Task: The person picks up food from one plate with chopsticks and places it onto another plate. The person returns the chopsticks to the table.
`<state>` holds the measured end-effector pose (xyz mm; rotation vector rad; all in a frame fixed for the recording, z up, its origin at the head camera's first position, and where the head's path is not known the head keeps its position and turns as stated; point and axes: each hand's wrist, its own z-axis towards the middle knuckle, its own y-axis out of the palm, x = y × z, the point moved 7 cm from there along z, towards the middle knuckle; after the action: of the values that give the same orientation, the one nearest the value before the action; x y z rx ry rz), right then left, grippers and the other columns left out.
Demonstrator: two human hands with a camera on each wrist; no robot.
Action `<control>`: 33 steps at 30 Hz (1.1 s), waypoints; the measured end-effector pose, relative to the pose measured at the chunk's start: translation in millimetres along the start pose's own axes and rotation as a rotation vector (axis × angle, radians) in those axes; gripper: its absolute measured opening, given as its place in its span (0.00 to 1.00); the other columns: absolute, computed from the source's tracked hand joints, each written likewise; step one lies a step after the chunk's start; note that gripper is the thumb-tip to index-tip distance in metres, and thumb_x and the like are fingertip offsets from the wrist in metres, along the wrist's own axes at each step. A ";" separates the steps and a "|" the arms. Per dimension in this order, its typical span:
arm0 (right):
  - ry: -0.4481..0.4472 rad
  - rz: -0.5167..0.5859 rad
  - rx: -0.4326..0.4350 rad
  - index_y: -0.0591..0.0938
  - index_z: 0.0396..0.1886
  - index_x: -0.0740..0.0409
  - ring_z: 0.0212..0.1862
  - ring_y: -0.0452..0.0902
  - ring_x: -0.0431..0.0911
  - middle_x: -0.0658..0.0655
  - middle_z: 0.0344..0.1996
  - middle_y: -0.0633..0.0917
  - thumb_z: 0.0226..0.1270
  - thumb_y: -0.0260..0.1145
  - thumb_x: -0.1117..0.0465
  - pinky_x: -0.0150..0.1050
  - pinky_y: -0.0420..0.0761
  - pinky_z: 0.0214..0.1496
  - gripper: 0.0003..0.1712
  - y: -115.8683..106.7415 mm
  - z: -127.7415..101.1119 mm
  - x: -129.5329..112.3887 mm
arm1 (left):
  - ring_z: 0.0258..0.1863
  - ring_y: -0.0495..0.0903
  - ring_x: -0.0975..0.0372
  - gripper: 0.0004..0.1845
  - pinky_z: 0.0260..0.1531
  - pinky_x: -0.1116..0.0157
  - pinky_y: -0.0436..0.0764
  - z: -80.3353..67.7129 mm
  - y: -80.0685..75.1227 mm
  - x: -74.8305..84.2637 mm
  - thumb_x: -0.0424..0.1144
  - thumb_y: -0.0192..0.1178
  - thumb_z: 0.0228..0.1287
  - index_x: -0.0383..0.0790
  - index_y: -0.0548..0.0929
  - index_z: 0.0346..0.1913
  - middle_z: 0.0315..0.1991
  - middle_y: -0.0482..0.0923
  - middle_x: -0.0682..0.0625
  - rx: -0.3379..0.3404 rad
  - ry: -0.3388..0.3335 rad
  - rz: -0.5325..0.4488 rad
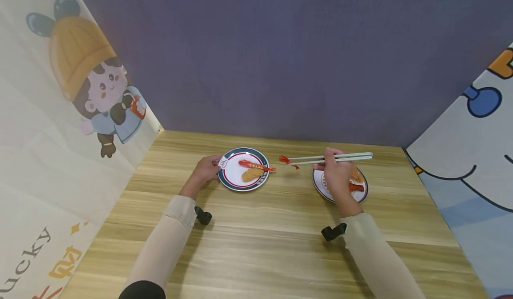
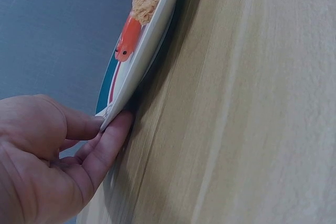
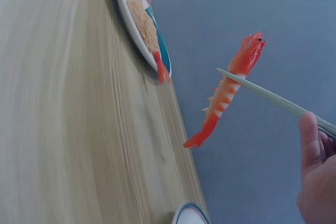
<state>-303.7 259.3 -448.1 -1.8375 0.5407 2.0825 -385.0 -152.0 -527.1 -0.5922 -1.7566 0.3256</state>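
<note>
My left hand (image 1: 206, 168) pinches the near-left rim of a white plate (image 1: 231, 177) with a green and red border, thumb on top and fingers beneath. On that plate lie a shrimp (image 1: 252, 164) and a golden breaded piece (image 1: 251, 175). My right hand (image 1: 338, 174) holds a pair of pale chopsticks (image 1: 362, 155), their tips pointing left. A red-and-white striped shrimp (image 3: 223, 98) is gripped by the chopsticks in the air between the two plates. Below my right hand sits a second plate (image 1: 319, 187), partly hidden by it.
The second plate carries a red piece (image 1: 356, 187) and an orange-brown piece (image 1: 357, 174). A wooden table (image 1: 256, 245) bears both plates. A dark blue-grey panel (image 1: 256, 58) stands along the back edge, with printed cartoon panels on both sides.
</note>
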 end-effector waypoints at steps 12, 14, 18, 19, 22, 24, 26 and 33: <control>-0.014 0.100 -0.057 0.80 0.36 0.62 0.15 0.82 0.39 0.51 0.20 0.84 0.73 0.63 0.58 0.34 0.87 0.24 0.11 53.8 -2.7 0.9 | 0.40 0.83 0.56 0.26 0.33 0.69 0.87 -0.2 0.2 1.4 0.28 0.53 0.73 0.38 0.72 0.73 0.58 0.78 0.32 -0.004 -0.011 0.006; -0.015 0.111 -0.068 0.80 0.35 0.62 0.16 0.82 0.39 0.52 0.20 0.84 0.73 0.64 0.59 0.34 0.87 0.24 0.10 61.6 -3.9 2.0 | 0.39 0.83 0.57 0.26 0.32 0.70 0.87 -0.3 0.0 1.4 0.29 0.54 0.73 0.38 0.72 0.72 0.57 0.77 0.32 -0.004 -0.017 0.002; -0.030 0.137 -0.081 0.80 0.35 0.67 0.15 0.82 0.39 0.59 0.22 0.85 0.73 0.63 0.60 0.34 0.87 0.23 0.12 76.8 -6.4 4.0 | 0.38 0.82 0.57 0.26 0.31 0.71 0.86 -0.4 -0.2 1.5 0.29 0.54 0.73 0.39 0.72 0.73 0.58 0.77 0.32 -0.005 -0.018 0.005; -0.034 0.138 -0.084 0.80 0.36 0.69 0.15 0.82 0.39 0.63 0.23 0.85 0.73 0.64 0.60 0.34 0.87 0.23 0.13 80.4 -6.3 5.1 | 0.38 0.82 0.58 0.26 0.31 0.71 0.86 -0.4 -0.3 1.5 0.29 0.54 0.73 0.39 0.73 0.73 0.58 0.77 0.33 -0.005 -0.018 0.004; -0.042 0.123 -0.089 0.80 0.37 0.72 0.15 0.81 0.39 0.68 0.25 0.84 0.73 0.63 0.59 0.34 0.87 0.22 0.15 90.2 -6.4 8.8 | 0.37 0.82 0.58 0.26 0.31 0.71 0.86 -0.5 -0.3 1.9 0.29 0.55 0.73 0.39 0.73 0.72 0.57 0.76 0.32 -0.005 -0.008 0.002; -0.039 0.117 -0.093 0.80 0.37 0.71 0.15 0.81 0.38 0.67 0.25 0.84 0.73 0.63 0.59 0.34 0.86 0.22 0.15 96.4 -7.1 11.3 | 0.37 0.82 0.58 0.26 0.30 0.71 0.86 -0.6 -0.3 2.2 0.28 0.55 0.72 0.38 0.73 0.72 0.57 0.76 0.32 -0.003 -0.002 -0.004; -0.030 0.104 -0.092 0.81 0.36 0.69 0.15 0.81 0.38 0.61 0.23 0.84 0.73 0.64 0.59 0.34 0.87 0.22 0.14 101.7 -8.1 14.5 | 0.37 0.82 0.58 0.26 0.30 0.71 0.86 -0.7 -0.2 2.2 0.28 0.54 0.72 0.37 0.73 0.72 0.56 0.76 0.32 0.000 0.003 -0.011; -0.018 0.066 -0.062 0.83 0.37 0.67 0.17 0.82 0.41 0.67 0.26 0.84 0.74 0.65 0.59 0.39 0.88 0.25 0.13 117.5 -11.9 26.6 | 0.39 0.80 0.57 0.26 0.31 0.72 0.86 -0.3 -0.6 0.9 0.27 0.55 0.72 0.38 0.74 0.71 0.55 0.76 0.33 0.004 -0.004 -0.034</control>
<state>-351.8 149.8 -467.0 -1.8567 0.5456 2.1799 -385.0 -152.1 -525.9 -0.5589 -1.7681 0.3068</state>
